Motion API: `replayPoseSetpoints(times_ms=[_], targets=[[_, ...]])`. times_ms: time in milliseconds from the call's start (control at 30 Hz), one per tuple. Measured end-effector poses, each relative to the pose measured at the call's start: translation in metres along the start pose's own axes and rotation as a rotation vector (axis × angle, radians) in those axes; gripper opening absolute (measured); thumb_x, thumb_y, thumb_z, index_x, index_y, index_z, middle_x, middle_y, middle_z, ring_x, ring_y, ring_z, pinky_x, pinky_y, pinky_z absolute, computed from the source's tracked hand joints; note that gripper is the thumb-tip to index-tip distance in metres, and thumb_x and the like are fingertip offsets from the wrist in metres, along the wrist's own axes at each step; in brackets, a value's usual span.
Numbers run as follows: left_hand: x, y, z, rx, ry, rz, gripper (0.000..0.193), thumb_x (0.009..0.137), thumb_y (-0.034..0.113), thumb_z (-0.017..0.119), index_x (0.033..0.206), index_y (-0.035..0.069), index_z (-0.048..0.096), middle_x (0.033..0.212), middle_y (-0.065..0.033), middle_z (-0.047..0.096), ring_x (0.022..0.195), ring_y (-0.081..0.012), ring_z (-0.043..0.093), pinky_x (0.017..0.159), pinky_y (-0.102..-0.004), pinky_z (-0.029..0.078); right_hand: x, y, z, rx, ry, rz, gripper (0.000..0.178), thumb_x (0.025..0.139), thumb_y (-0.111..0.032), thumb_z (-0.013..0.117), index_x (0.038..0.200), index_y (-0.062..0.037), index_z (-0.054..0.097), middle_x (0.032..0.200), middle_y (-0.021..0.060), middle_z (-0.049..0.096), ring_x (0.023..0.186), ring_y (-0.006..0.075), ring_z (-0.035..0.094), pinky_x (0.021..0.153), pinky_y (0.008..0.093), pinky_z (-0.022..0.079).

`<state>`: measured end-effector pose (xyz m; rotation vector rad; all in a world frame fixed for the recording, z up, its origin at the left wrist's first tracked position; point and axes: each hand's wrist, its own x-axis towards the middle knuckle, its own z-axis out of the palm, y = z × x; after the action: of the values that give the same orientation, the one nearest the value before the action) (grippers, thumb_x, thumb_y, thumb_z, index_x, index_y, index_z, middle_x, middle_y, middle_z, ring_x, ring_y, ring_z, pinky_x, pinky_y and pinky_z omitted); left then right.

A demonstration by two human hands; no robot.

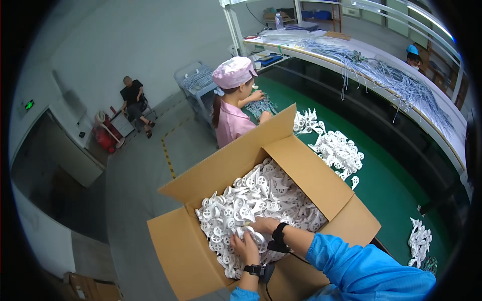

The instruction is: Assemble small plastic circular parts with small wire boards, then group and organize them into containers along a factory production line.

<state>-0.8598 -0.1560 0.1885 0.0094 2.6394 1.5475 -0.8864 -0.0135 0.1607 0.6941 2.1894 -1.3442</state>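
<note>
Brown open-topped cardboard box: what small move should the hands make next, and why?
Perhaps lift a few white plastic wheel-shaped parts clear of the brown cardboard box, since the left hand and right hand are both down among them.

Left hand (245, 249) curled; right hand (264, 225) just beside, angled leftward

Head view: wide fisheye, looking down and forward.
Cardboard box (309, 175): close below, mid-view.
Grey wall (165, 35): far beyond.
</note>
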Motion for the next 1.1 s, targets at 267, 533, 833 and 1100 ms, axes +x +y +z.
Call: replayPoseSetpoints(times_ms=[267,533,833,1100], targets=[[-0.009,0.025,-0.002,-0.462,0.048,0.011,0.046,0.087,0.022,0.052,0.124,-0.007,0.050,0.122,-0.0231,0.047,0.108,-0.0341,0.048,0.095,-0.0423,0.038,-0.046,-0.013,0.004,0.516,-0.005,-0.182,0.058,0.093,-0.033,0.052,0.134,0.0061,0.042,0.128,0.0222,0.053,0.114,0.0288,0.055,0.096,0.0353,0.044],[-0.018,0.091,-0.040,-0.316,0.126,0.225,0.048,0.090,0.019,0.051,0.130,-0.007,0.045,0.130,-0.0232,0.043,0.120,-0.0357,0.043,0.101,-0.0423,0.035,-0.118,-0.058,-0.026,0.647,0.070,-0.409,0.043,0.096,-0.026,0.049,0.131,-0.0013,0.050,0.125,0.0158,0.056,0.114,0.0207,0.052,0.097,0.0306,0.042],[-0.077,0.177,-0.008,-0.388,-0.048,0.439,0.047,0.095,0.019,0.046,0.134,-0.005,0.039,0.134,-0.0177,0.041,0.119,-0.0270,0.046,0.100,-0.0361,0.037,-0.219,-0.031,-0.105,0.727,0.293,-0.617,0.042,0.095,-0.024,0.048,0.131,-0.0028,0.048,0.121,0.0145,0.057,0.107,0.0176,0.055,0.090,0.0302,0.045],[-0.233,0.284,0.141,-0.550,-0.477,0.553,0.044,0.093,0.016,0.043,0.132,-0.005,0.041,0.131,-0.0178,0.040,0.123,-0.0294,0.041,0.103,-0.0404,0.035,-0.354,0.138,-0.223,0.767,0.770,-0.440,0.046,0.091,-0.027,0.048,0.133,-0.0071,0.048,0.122,0.0208,0.052,0.102,0.0258,0.057,0.088,0.0370,0.048]])
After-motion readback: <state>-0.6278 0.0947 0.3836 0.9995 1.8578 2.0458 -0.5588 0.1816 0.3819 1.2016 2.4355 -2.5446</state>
